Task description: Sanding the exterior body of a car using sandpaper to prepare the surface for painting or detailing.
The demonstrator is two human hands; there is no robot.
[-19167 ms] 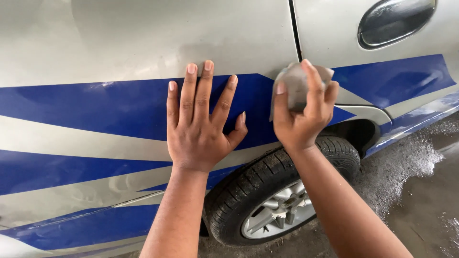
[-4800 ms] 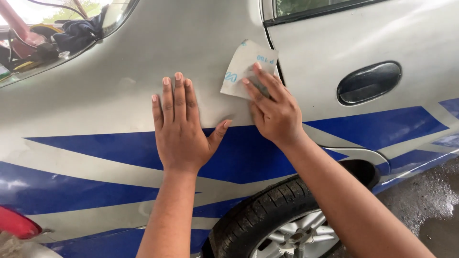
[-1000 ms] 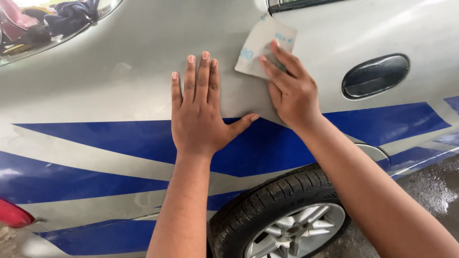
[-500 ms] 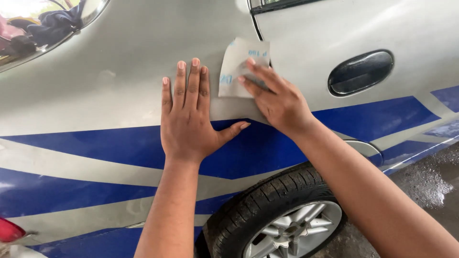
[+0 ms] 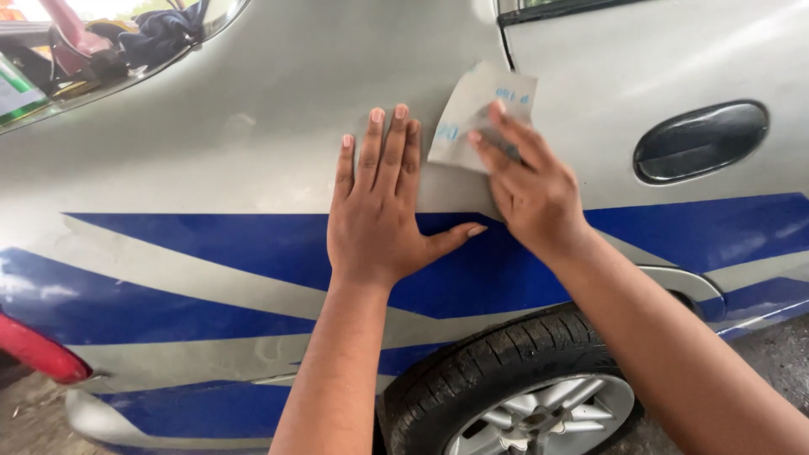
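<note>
Nearest the camera, the rear tyre (image 5: 506, 383) sits below both forearms. Above it the left hand (image 5: 379, 215) lies flat and open on the silver rear panel (image 5: 211, 160), fingers together, holding nothing, its heel over the blue stripe (image 5: 253, 253). Just beside it, the right hand (image 5: 531, 181) presses a folded sheet of sandpaper (image 5: 472, 114) against the panel with its fingers, right at the door seam. The paper's pale backing faces out and bears small blue print. The paint around it looks dull and matte, so sanding seems well under way here, though how much surface remains is hard to judge. Farther off are the dark door handle (image 5: 699, 141) and clutter behind the rear window (image 5: 109, 42).
</note>
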